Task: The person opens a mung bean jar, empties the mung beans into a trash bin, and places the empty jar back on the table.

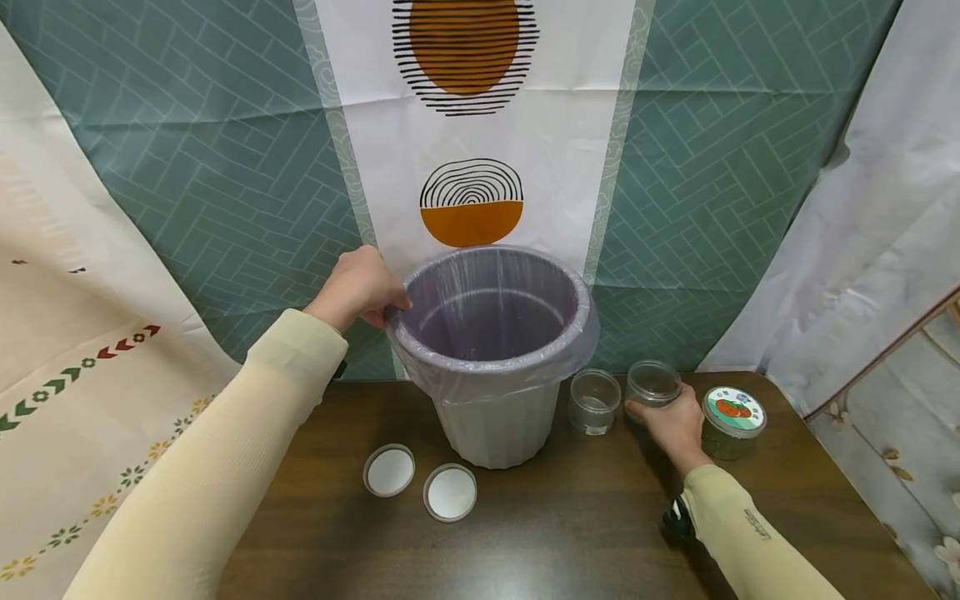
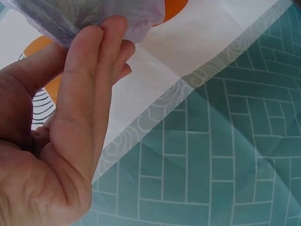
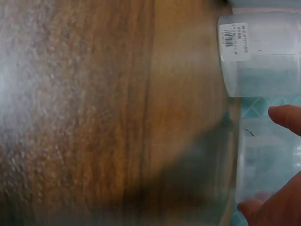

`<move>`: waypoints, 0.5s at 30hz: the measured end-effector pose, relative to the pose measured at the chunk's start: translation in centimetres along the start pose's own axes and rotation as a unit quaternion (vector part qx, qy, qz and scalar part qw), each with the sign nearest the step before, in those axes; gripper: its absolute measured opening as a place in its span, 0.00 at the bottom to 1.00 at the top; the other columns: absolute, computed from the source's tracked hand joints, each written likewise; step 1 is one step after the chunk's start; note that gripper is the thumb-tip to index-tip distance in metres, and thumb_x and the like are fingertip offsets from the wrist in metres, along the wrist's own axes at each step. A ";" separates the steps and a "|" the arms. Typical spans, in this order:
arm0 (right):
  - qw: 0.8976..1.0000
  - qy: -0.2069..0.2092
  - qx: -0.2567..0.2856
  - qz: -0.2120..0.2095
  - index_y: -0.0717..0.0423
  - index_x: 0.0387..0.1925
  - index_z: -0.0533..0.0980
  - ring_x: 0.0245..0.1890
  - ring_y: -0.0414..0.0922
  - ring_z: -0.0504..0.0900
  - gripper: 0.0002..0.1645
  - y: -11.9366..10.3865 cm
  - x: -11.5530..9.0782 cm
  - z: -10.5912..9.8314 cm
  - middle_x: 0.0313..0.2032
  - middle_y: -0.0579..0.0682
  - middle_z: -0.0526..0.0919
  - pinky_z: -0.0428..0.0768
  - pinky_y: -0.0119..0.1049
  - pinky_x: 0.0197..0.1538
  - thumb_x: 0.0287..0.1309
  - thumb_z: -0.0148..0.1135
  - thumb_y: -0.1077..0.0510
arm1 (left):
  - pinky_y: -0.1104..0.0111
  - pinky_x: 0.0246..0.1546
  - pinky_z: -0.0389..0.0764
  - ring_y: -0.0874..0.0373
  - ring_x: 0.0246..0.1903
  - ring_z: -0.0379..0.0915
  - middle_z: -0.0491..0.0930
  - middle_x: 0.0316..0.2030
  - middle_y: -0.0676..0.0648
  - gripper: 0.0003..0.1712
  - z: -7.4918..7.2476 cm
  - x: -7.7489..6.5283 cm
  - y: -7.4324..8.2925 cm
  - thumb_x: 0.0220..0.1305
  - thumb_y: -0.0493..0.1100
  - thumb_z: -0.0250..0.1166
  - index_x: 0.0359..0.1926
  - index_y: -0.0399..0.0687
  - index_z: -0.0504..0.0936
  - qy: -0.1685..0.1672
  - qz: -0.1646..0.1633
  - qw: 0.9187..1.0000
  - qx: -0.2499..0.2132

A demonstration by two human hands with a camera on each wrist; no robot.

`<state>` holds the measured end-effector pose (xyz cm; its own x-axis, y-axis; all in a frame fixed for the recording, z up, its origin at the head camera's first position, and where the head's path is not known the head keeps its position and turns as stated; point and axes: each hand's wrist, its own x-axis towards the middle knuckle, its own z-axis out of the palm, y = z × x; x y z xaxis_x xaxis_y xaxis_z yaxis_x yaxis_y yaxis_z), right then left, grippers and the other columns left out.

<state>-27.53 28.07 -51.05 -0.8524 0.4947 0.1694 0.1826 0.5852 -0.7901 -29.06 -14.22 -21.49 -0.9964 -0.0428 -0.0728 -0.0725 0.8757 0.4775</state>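
A light-coloured trash bin [image 1: 491, 433] stands at the back of the table, lined with a translucent lilac plastic bag [image 1: 517, 379] folded over its rim. At the bin's left rim my left hand [image 1: 358, 287] pinches the bag; in the left wrist view the bag [image 2: 94, 19] bunches between thumb and fingertips. Right of the bin, my right hand [image 1: 671, 423] grips a clear plastic jar [image 1: 651, 385] by its sides, with thumb and fingers apart around it in the right wrist view. A second clear jar [image 1: 594, 402], bearing a barcode label [image 3: 234, 41], stands just to its left.
Beside my right hand is a jar with a green tomato-picture lid [image 1: 733, 417]. Two round white-centred lids [image 1: 390, 472] lie on the brown table [image 1: 555, 533], left and front of the bin. A patterned green and white cloth [image 1: 720, 167] hangs behind.
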 end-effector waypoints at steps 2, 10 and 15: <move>1.000 -0.002 -0.002 0.001 0.65 0.59 0.64 0.54 0.65 0.71 0.54 0.0 0.1 0.2 0.52 0.67 0.74 0.70 0.58 0.56 0.32 0.78 0.45 | 0.65 0.21 0.83 0.51 0.19 0.83 0.77 0.36 0.36 0.20 0.0 0.0 0.0 0.48 0.42 0.70 0.36 0.31 0.75 0.000 0.001 1.000 -0.007; 1.000 -0.008 -0.010 0.006 0.65 0.62 0.61 0.55 0.66 0.71 0.57 0.4 0.3 0.5 0.54 0.68 0.73 0.70 0.58 0.56 0.33 0.77 0.45 | 0.65 0.21 0.83 0.51 0.19 0.82 0.76 0.37 0.37 0.21 0.1 0.0 -0.1 0.46 0.42 0.70 0.37 0.32 0.74 0.000 0.001 1.000 -0.015; 1.000 -0.012 -0.010 0.003 0.66 0.62 0.61 0.55 0.66 0.70 0.58 0.8 0.4 0.7 0.54 0.69 0.72 0.70 0.59 0.56 0.32 0.78 0.43 | 0.65 0.21 0.83 0.52 0.18 0.82 0.76 0.37 0.37 0.21 0.1 0.0 0.0 0.46 0.42 0.70 0.37 0.31 0.74 0.002 -0.003 1.000 -0.016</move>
<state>-28.06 28.24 -52.07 -0.8632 0.4819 0.1507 0.1969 0.5961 -0.7784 -29.05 -14.22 -21.60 -0.9962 -0.0492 -0.0723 -0.0791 0.8600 0.5042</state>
